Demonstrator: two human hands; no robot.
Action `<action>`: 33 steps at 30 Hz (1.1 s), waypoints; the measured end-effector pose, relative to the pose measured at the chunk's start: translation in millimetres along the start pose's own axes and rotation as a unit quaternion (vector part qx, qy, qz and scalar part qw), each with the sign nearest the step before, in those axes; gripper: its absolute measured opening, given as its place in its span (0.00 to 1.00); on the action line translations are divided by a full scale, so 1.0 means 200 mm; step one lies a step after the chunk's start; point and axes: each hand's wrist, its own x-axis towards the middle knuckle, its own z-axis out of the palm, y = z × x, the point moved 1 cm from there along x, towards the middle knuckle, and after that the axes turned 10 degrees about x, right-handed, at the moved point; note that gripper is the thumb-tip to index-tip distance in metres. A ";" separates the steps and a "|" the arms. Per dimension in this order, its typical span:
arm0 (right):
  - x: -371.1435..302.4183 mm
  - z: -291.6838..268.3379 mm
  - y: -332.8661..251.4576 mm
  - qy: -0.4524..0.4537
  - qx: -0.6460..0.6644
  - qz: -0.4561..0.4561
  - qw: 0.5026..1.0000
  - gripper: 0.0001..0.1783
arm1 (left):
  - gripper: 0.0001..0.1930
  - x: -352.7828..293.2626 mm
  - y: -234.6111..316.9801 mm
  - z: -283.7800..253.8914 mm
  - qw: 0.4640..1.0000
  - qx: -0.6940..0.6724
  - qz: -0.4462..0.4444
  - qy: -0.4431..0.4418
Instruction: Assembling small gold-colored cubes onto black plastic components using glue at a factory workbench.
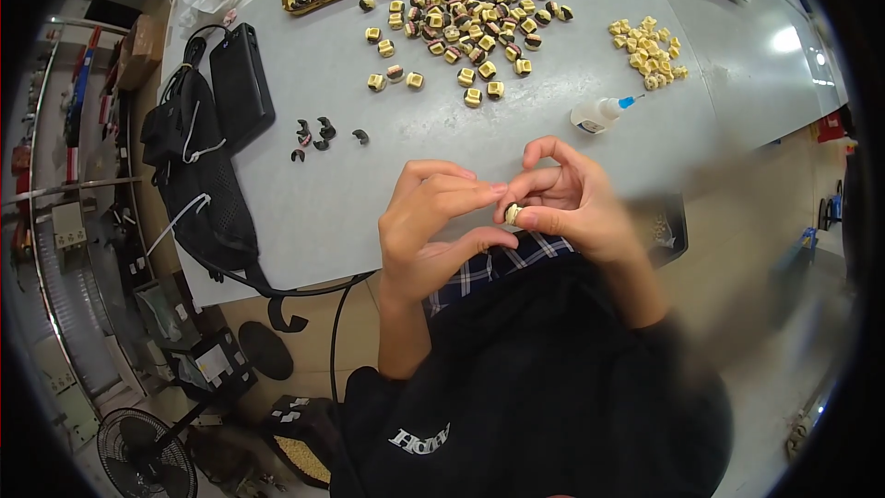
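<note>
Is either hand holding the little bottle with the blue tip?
No: the bottle sits on the grey table, apart from the left hand and the right hand, which pinches a small piece.

Right hand (576,207) pinching small piece (513,214), left hand (426,214) beside, grey table (309,212)

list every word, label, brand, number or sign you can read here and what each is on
Black top: white lettering on the chest; I don't copy out printed words.
Small bottle: dark marking, too small to read.
White sheet, lower left: any print too small to read.
Small cream-and-black piece in the right hand: no lettering visible.
</note>
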 end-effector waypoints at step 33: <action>0.01 0.01 0.04 0.007 0.008 -0.079 0.997 0.27 | 0.14 0.00 -0.02 0.00 0.999 -0.001 0.026 -0.028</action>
